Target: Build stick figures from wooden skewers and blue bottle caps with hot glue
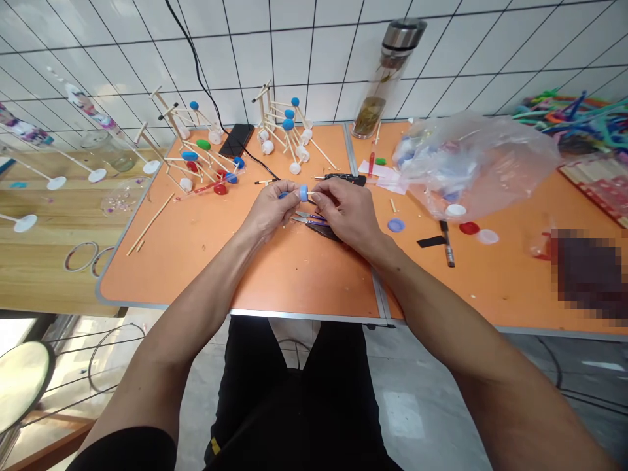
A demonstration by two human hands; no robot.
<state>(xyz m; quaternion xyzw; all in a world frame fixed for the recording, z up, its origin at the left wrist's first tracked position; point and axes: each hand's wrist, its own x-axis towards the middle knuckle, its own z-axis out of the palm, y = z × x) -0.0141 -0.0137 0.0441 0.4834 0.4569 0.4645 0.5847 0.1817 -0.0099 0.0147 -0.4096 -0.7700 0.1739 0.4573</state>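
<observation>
The small scissors (318,222) lay on the orange surface (294,281). A light blue bottle cap (303,193) was just behind the scissors in the view, held up by both hands. The left hand (269,210) had its fingers pinched shut on the cap. Another blue bit (283,195) peeked out by those fingers, but too little showed to tell what it was. The right hand (347,206) had its thumb and finger shut on a thin stick (310,193) that ran up to the cap.

The step in hand looked like joining the stick to the cap. It was hard to tell if the tip had gone in. This seemed to call for a tight pinch on the cap and a gentle, straight push, so the stick would not bend or slip.

Behind the scissors lay a black-handled tool (356,178). Farther behind them stood a stick frame with caps (289,114), and another wooden frame (190,156) was to their left. To the right of the scissors lay a lavender cap (396,225), with a red cap (470,227) farther right. A glass bottle (375,98) stood far behind the scissors, off to the right.
</observation>
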